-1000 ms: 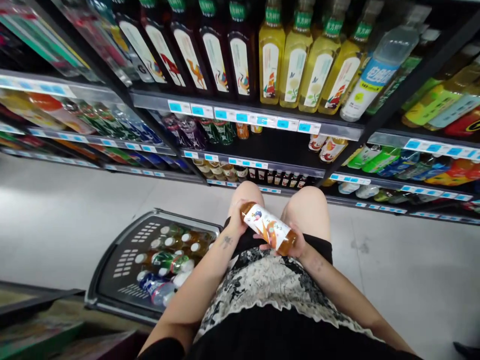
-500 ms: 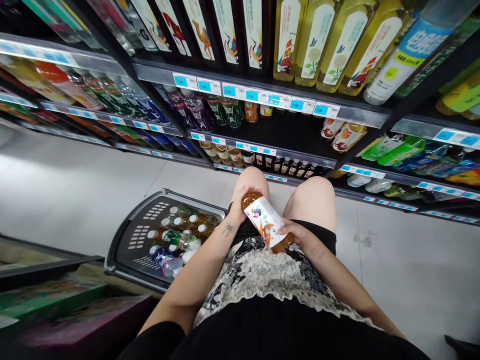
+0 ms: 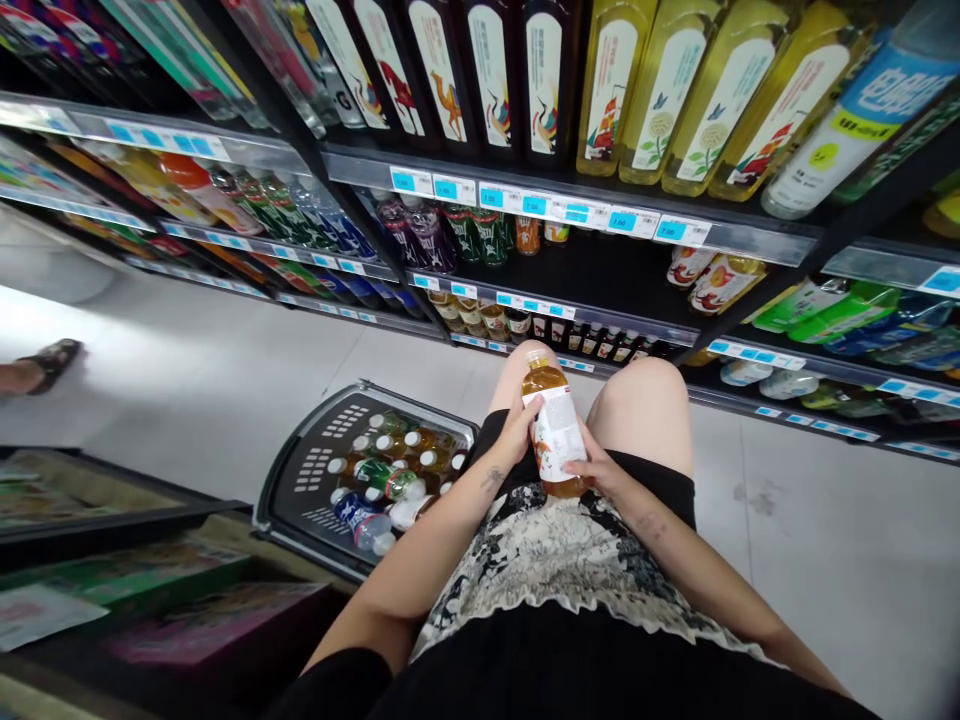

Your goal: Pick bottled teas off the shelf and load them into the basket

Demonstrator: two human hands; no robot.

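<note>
Between both hands is a bottle (image 3: pixel 556 440) of amber drink with a white printed label and a pale cap, held over my lap with the cap pointing away from me. Around its left side, near the shoulder, my left hand (image 3: pixel 517 428) is closed. My right hand (image 3: pixel 594 462) grips the lower right side, its thumb lying on the label. The undersides of the fingers are hidden behind the bottle. To the left on the floor, a black shopping basket (image 3: pixel 315 415) holds several capped bottles, among them a green one (image 3: pixel 386 480) and a blue-labelled one (image 3: pixel 356 515).
Shelves of drinks run across the front, with a price-tag rail (image 3: pixel 555 205) and tall yellow bottles (image 3: pixel 675 110) above. Boxes (image 3: pixel 217 630) stand close at my lower left. Another person's foot (image 3: pixel 34 370) is on the floor at far left.
The bottle has turned more upright, and its cap and another side of the label now show. My left hand has shifted along it. My view has swung left, revealing another person's foot.
</note>
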